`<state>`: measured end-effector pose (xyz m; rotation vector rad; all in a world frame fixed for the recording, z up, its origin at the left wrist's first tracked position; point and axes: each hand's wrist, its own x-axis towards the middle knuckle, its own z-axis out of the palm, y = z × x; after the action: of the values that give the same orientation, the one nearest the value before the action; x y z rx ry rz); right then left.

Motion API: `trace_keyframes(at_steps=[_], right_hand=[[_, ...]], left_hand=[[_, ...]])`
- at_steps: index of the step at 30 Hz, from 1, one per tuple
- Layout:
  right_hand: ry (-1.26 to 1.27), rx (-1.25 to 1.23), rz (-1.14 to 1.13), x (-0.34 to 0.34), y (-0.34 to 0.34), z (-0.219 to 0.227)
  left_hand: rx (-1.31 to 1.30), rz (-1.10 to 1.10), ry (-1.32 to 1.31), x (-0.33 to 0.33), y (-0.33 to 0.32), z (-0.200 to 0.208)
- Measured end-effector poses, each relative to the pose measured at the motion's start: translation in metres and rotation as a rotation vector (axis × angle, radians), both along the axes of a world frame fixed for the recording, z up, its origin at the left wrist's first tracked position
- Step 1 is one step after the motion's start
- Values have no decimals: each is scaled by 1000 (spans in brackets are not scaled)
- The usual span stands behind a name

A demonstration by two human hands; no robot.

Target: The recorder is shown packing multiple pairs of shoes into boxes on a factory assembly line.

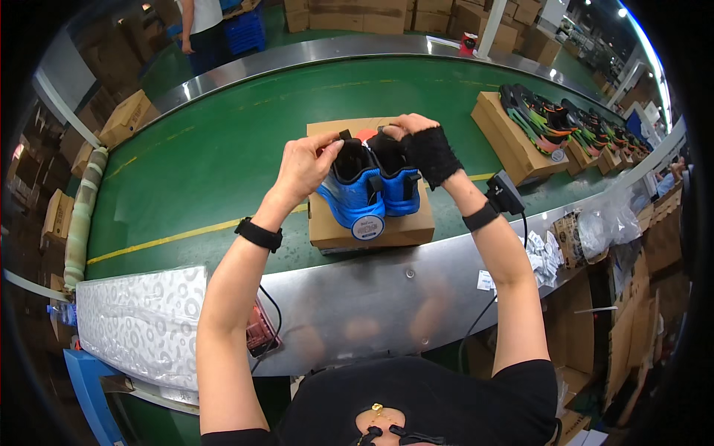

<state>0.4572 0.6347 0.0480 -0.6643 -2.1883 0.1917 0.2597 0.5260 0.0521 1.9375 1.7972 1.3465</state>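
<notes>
A pair of blue sneakers with black linings, the left sneaker (355, 199) and the right sneaker (402, 195), stands on a brown cardboard shoe box (327, 233), heels toward me. From the left sneaker's heel hangs a round white and blue tag (368, 227). My left hand (306, 165) is closed in a pinch at the black tongue top of the left sneaker. In a black fingerless wrap, my right hand (421, 141) pinches at the tongue of the right sneaker; its fingertips are partly hidden. Something orange shows between the shoes.
The box rests on a green conveyor belt (208, 178) with a metal ledge (357, 297) before me. More shoe boxes with multicoloured shoes (532, 119) line the right. Small white packets (547, 260) lie right, patterned wrapping sheets (141, 320) left. A person (202, 30) stands across the belt.
</notes>
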Motion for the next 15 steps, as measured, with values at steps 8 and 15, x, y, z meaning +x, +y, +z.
trace_keyframes(at_steps=[8, 15], right_hand=[[-28, -238, -117, 19, -11, -1], [-592, -214, -129, 1, -68, 26]], left_hand=[[-171, -113, -467, -6, -18, -28], [-437, 121, -324, -32, -34, -147]])
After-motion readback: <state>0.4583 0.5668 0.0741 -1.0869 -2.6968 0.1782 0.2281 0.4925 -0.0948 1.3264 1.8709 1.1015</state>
